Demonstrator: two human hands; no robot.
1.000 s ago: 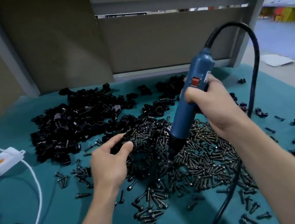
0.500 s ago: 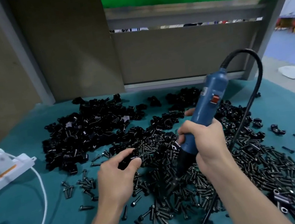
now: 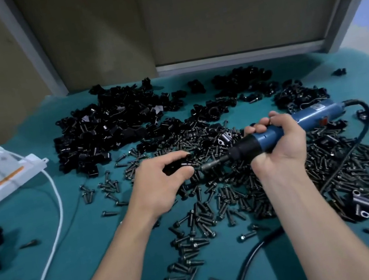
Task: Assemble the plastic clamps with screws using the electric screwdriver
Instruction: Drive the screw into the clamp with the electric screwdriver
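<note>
My right hand (image 3: pixel 277 146) grips a blue electric screwdriver (image 3: pixel 314 117), which lies nearly level with its bit (image 3: pixel 212 164) pointing left. My left hand (image 3: pixel 158 180) pinches a small black plastic clamp (image 3: pixel 180 165) right at the bit's tip. A wide scatter of dark screws (image 3: pixel 226 203) covers the teal table (image 3: pixel 93 240) under and around both hands. A big heap of black clamps (image 3: pixel 113 127) lies behind the left hand, with smaller heaps (image 3: pixel 242 83) further right.
A white power strip (image 3: pixel 2 180) with a white cable (image 3: pixel 55 232) sits at the left edge. The screwdriver's black cord (image 3: pixel 248 266) loops along the right and near side. Two assembled clamps (image 3: pixel 360 205) lie at the right. Beige panels wall the back.
The screwdriver has swung from steeply upright to nearly level, its bit now meeting the clamp in my left hand. The view has tilted downward.
</note>
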